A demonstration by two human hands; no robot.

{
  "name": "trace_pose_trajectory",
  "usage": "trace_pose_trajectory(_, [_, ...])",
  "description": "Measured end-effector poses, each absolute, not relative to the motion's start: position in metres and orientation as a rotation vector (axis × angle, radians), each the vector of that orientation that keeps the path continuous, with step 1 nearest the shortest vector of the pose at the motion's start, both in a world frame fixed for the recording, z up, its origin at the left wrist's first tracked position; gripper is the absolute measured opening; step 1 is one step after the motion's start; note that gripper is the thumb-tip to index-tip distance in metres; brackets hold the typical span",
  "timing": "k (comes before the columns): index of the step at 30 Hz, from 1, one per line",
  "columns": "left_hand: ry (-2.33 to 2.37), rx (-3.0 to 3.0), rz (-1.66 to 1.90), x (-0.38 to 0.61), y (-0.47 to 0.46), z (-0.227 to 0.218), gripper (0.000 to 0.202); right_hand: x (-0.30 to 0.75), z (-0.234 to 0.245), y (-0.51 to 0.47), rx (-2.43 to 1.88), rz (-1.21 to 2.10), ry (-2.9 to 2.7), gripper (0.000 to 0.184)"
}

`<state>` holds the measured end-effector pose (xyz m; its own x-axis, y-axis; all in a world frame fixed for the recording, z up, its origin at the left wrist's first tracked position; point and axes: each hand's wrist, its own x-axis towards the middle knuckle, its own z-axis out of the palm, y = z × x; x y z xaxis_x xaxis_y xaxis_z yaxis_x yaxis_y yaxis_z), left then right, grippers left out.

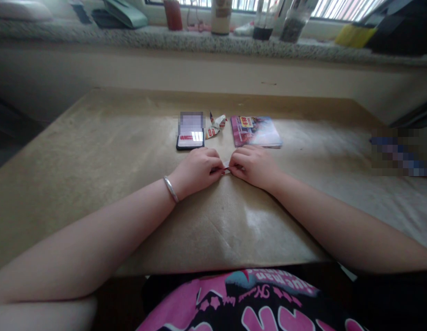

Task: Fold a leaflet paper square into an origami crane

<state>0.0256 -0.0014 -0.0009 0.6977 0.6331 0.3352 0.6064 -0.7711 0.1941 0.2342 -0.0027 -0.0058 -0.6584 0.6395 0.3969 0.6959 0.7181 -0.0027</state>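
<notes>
My left hand (202, 168), with a silver bangle (170, 189) on its wrist, is closed in a pinch near the middle of the table. Facing it, my right hand (252, 164) pinches too. Between the fingertips of both shows a small folded piece of paper (227, 168), pale with a reddish edge; most of it is hidden by my fingers. Just beyond the left hand lies a phone (190, 133) with a lit screen. Beside the phone stands a folded paper crane (216, 127) with printed patches. A stack of colourful printed sheets (257, 131) lies beyond my right hand.
The table (78, 184) has a tan, shiny cover and meets the wall at its far side. A blurred bluish strip (400, 156) lies at the right. Along the stone windowsill (186, 41) stand a red jar (173, 14), bottles and a dark bag (403, 27).
</notes>
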Motion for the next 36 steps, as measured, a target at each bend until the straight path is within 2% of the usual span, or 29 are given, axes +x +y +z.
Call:
trace_pose_trajectory(15, [0.76,2.938,0.564,0.016,0.001,0.001,0.026,0.252,-0.003,-0.004,-0.776,-0.159,-2.673,0.024])
trace_pose_trajectory(23, [0.618,3.032,0.502,0.016,-0.001,0.002,0.027,0.258,-0.009,0.001,-0.864,-0.038,-2.582,0.022])
trace_pose_trajectory(28, [0.688,2.989,0.636,0.017,-0.001,-0.004,0.024,0.258,-0.009,-0.001,-0.916,-0.017,-2.566,0.021])
trace_pose_trajectory(32, [0.68,2.957,0.583,0.02,0.001,-0.005,0.02,0.256,-0.007,-0.005,-0.952,-0.016,-2.546,0.023])
trace_pose_trajectory(36, [0.769,2.939,0.54,0.022,0.0,-0.003,0.024,0.251,-0.004,-0.01,-1.052,-0.036,-2.534,0.028])
